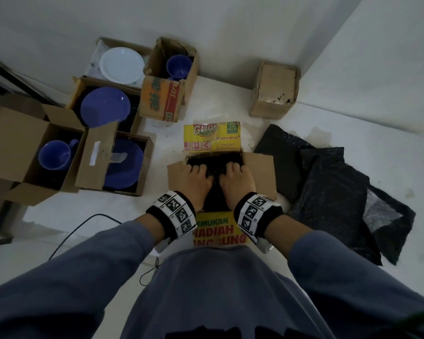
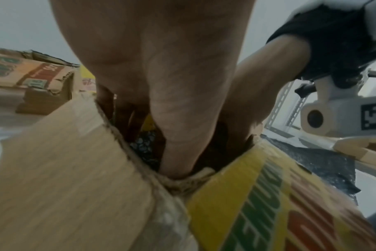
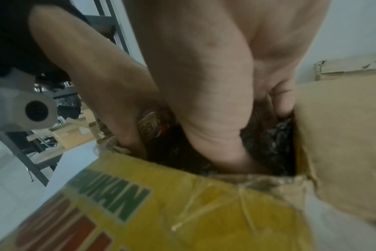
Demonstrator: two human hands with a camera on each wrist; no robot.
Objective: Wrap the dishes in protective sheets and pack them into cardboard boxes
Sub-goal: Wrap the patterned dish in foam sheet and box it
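Nearest the person, a yellow printed box [image 1: 212,138] stands open on the white desk [image 1: 316,123], its flaps folded outward. Both hands reach down into it: the left hand [image 1: 197,183] and the right hand [image 1: 236,184] press on a black wrapped bundle [image 1: 213,162] that fills the opening. The fingers run down into the dark wrap, and whether they curl round it or only press cannot be told.

Just right of the box lies a heap of black protective sheets [image 1: 328,187], crumpled on the desk.

To the left, a plain box [image 1: 17,133] holds a blue mug [image 1: 55,155]; beside it another box holds a blue plate [image 1: 125,167] partly under a flap. Farther back, a box holds a second blue plate [image 1: 105,106], and behind it one holds a white plate [image 1: 121,64]. A printed orange box [image 1: 167,99] contains a blue cup [image 1: 179,66]. A small closed box [image 1: 274,91] sits apart at the far right, against the white wall [image 1: 206,18].
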